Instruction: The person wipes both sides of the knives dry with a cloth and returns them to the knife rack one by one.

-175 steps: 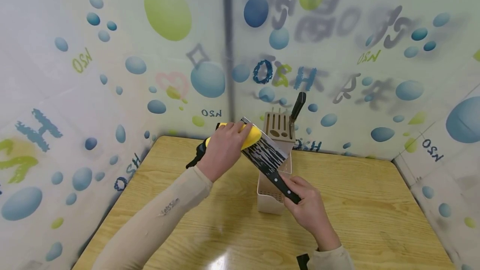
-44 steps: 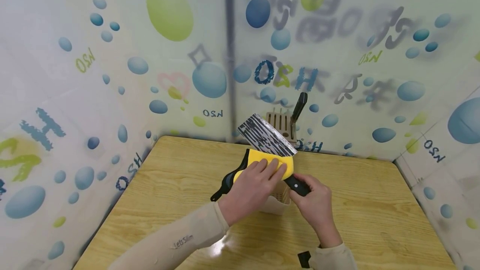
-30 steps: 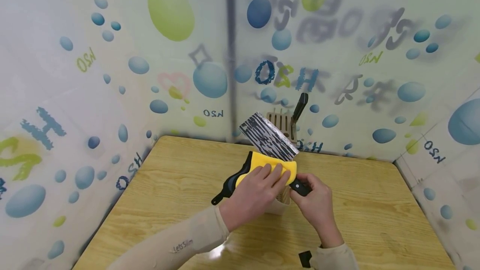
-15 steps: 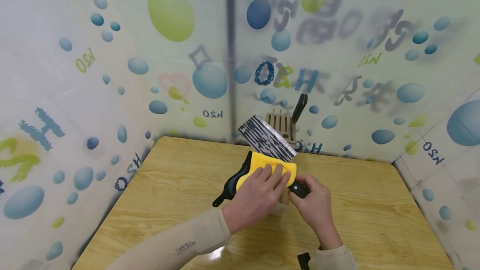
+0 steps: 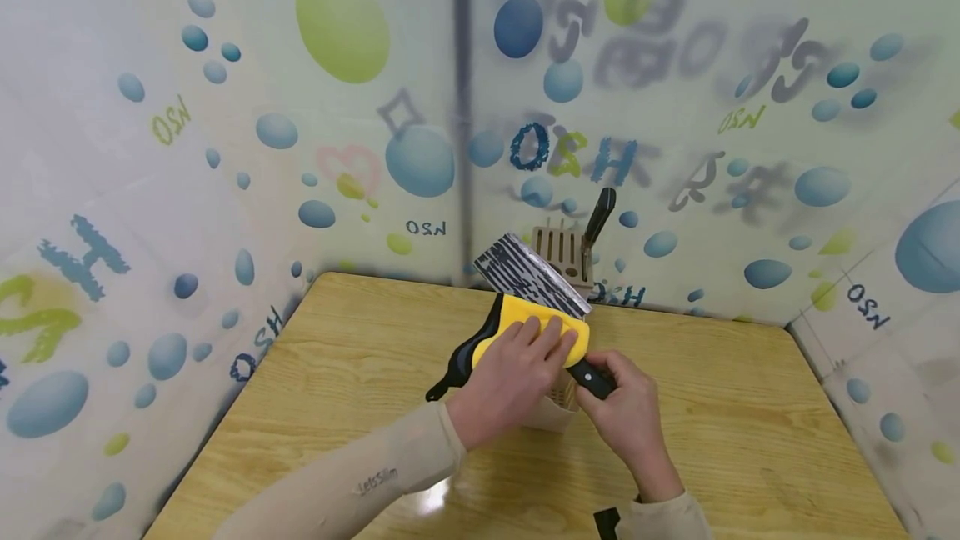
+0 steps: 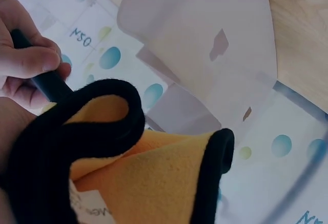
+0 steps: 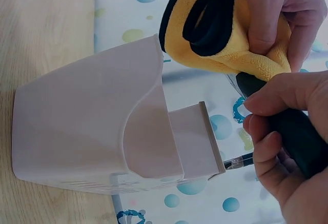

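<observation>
A cleaver [image 5: 525,273] with dark streaks on its broad blade is held tilted above the table, tip end up and to the left. My right hand [image 5: 626,415] grips its black handle [image 7: 297,137]. My left hand [image 5: 510,377] pinches a yellow cloth [image 5: 540,319] with black trim, which is folded around the cleaver where blade meets handle. In the right wrist view, the left thumb and fingers squeeze the cloth [image 7: 230,60] from both sides. The cloth's loose folds [image 6: 143,183] hang open in the left wrist view, and a white tag shows there.
Behind and below the hands stands a pale plastic knife holder [image 7: 87,111], partly hidden in the head view. A black-handled tool [image 5: 600,215] sticks up from its slotted top [image 5: 555,248]. The wooden table [image 5: 735,407] meets patterned walls at its back and sides.
Several seconds ago the cloth was at the blade's upper left end; now it sits down by the handle. Over the last half second, left hand and cloth have shifted slightly upward, covering the blade's lower edge.
</observation>
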Demonstrator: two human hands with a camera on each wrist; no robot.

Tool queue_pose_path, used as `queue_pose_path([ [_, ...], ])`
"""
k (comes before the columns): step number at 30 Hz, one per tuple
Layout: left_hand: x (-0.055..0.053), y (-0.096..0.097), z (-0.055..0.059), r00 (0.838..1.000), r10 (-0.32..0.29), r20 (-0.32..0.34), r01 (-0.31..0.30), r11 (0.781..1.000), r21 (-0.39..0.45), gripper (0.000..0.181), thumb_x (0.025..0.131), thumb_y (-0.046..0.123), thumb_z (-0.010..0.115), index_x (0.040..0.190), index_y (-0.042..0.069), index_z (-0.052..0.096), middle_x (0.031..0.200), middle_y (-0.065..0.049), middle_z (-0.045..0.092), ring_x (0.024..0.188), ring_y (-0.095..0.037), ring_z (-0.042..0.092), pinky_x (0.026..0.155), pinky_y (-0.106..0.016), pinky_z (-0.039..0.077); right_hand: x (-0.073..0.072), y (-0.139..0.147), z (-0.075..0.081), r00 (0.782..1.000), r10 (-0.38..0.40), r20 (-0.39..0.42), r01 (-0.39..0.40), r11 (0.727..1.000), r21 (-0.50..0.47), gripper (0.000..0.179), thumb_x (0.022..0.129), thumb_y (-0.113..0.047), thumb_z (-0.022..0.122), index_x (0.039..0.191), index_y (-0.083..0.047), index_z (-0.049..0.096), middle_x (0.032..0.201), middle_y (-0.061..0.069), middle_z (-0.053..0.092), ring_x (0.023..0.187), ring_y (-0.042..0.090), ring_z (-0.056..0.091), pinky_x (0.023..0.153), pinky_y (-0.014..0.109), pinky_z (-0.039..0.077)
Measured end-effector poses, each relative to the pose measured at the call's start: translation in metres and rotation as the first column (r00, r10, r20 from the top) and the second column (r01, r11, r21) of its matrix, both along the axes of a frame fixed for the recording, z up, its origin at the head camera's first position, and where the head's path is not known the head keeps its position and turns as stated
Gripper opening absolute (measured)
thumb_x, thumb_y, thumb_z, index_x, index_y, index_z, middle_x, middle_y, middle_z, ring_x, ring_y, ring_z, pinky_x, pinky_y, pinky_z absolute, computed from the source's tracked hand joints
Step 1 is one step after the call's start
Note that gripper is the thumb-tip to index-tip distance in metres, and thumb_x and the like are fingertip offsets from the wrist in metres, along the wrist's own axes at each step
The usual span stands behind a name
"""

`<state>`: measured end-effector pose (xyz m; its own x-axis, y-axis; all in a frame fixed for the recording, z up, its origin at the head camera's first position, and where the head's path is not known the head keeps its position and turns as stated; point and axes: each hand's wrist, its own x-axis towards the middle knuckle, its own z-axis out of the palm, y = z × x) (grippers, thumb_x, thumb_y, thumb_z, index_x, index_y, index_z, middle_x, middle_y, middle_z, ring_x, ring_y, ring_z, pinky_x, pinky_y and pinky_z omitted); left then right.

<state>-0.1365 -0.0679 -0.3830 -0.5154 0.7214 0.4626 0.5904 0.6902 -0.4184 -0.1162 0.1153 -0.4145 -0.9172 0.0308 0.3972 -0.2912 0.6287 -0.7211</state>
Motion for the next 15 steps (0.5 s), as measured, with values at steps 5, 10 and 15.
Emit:
queue_pose_path([
  [5,-0.005,-0.001,0.001,1.0,-0.004,0.029,0.003,0.999,0.035,0.042,0.099,0.019,0.071,0.14,0.012,0.065,0.131,-0.007,0.063,0.103,-0.022,0.062,0.089,-0.028,0.056,0.0,0.001,-0.002,0.999,0.007,-0.041,-0.006,1.0,0.021,0.034,0.073,0.011,0.082,0.104,0.002,0.074,0.095,0.013,0.074,0.081,0.022,0.066,0.075,0.043,0.058],
  [10,-0.009,-0.001,0.001,0.999,0.014,0.031,-0.015,0.999,0.042,0.047,0.096,0.024,0.075,0.14,0.012,0.065,0.129,-0.005,0.063,0.101,-0.021,0.062,0.088,-0.026,0.056,0.0,0.002,-0.004,0.997,0.022,-0.079,-0.019,0.999,0.029,0.034,0.071,0.012,0.082,0.102,0.0,0.074,0.093,0.011,0.073,0.078,0.019,0.064,0.071,0.037,0.057],
  [15,-0.012,-0.002,0.004,0.999,0.013,0.05,-0.017,0.997,0.07,0.047,0.094,0.025,0.077,0.139,0.013,0.066,0.128,-0.004,0.064,0.1,-0.02,0.062,0.09,-0.027,0.057,0.0,0.002,-0.006,0.991,0.048,-0.123,-0.046,0.999,0.023,0.036,0.071,0.014,0.082,0.102,-0.002,0.075,0.093,0.008,0.074,0.076,0.016,0.063,0.069,0.032,0.055],
])
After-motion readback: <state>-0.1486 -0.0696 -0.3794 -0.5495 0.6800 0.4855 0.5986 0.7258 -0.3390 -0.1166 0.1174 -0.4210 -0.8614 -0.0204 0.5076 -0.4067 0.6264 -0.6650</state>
